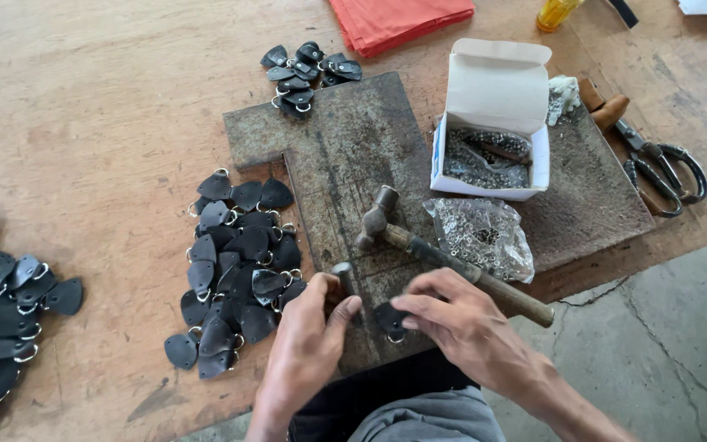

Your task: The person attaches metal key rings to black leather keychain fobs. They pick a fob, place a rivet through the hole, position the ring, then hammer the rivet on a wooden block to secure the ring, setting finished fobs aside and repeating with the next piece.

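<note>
1. Left hand [308, 331]: fingers closed round a short metal punch [342, 275], held upright on the steel plate [345, 147], near its front edge.
2. Right hand [460, 315]: fingertips pinched on a black leather tab [388, 319] with a small ring at its lower edge; the tab lies flat on the plate, just beside the punch.
3. Handling, as judged: the tab looks light, thin and pliable, not fragile. It is best held by its edge, clear of the punch tip. The ring end is hard and may slip.
4. Hammer [439, 255]: lies unheld on the plate, head toward the punch, wooden handle passing behind the right hand.
5. Clear bag [484, 233] of small metal parts: touching the hammer handle on the far side.
6. White box [493, 123], lid open, holding more metal fittings: behind the bag.
7. Tab piles: one [235, 278] on the desk [83, 98] just left of the plate, a second [2, 311] at the far left, a smaller one [304, 74] at the plate's far corner.
8. Scissors [664, 168]: right of the plate, well apart from both hands.
9. Orange cloth [398, 18]: folded at the far edge.
</note>
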`<state>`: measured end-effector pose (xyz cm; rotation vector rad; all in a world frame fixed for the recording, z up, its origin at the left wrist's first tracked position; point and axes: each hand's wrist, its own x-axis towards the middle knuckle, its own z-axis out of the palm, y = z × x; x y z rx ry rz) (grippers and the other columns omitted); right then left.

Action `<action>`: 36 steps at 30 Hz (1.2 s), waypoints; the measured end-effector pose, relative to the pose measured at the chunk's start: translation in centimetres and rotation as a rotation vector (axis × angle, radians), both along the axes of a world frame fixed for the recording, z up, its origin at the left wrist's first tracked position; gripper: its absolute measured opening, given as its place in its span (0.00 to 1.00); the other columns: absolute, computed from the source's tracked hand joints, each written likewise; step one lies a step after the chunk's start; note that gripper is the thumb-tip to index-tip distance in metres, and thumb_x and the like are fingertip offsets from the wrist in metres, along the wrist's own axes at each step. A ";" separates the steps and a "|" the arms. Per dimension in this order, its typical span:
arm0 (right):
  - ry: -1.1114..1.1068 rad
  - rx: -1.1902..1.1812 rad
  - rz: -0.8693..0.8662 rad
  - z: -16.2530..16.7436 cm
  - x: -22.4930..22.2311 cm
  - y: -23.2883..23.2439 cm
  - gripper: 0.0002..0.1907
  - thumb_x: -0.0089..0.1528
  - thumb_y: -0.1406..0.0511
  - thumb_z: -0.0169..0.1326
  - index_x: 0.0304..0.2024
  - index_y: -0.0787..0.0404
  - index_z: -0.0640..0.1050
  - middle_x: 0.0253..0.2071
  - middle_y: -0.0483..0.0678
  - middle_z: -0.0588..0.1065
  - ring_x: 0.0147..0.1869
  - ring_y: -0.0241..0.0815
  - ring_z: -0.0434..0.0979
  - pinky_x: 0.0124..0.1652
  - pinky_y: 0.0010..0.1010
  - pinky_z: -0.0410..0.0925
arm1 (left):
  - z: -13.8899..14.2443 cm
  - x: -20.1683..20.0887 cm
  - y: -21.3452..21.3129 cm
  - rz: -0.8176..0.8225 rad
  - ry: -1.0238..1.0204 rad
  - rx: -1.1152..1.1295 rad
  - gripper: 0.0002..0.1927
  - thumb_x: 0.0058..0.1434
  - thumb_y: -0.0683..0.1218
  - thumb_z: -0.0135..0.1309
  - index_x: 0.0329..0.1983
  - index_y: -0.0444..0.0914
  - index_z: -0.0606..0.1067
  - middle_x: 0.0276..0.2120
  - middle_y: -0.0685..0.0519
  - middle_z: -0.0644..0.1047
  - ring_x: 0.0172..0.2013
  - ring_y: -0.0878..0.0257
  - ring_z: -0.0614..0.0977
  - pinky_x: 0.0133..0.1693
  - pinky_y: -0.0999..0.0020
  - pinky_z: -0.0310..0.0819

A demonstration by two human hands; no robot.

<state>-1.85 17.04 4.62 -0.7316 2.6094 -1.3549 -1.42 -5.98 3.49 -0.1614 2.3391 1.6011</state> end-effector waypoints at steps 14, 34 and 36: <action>0.269 0.060 -0.111 -2.6 8.7 -1.4 0.11 0.54 0.69 0.65 0.39 0.59 0.82 0.40 0.45 0.77 0.43 0.45 0.74 0.41 0.36 0.70 | 0.1 5.3 2.5 -0.017 0.090 0.350 0.06 0.68 0.41 0.52 0.43 0.33 0.70 0.35 0.50 0.82 0.36 0.67 0.84 0.41 0.71 0.80; 0.383 -0.036 -0.130 -4.7 11.9 -0.5 0.11 0.51 0.71 0.65 0.35 0.53 0.82 0.37 0.38 0.76 0.46 0.41 0.73 0.46 0.34 0.66 | -0.1 9.7 3.1 -0.002 0.348 0.219 0.05 0.64 0.36 0.57 0.41 0.31 0.74 0.28 0.48 0.80 0.30 0.65 0.81 0.34 0.69 0.77; 0.384 -0.039 -0.124 -4.7 11.9 -0.6 0.11 0.51 0.70 0.66 0.36 0.53 0.83 0.37 0.37 0.76 0.46 0.40 0.73 0.47 0.34 0.66 | -0.1 9.8 3.2 -0.011 0.418 0.166 0.06 0.63 0.35 0.58 0.41 0.32 0.74 0.30 0.47 0.80 0.31 0.63 0.83 0.34 0.68 0.77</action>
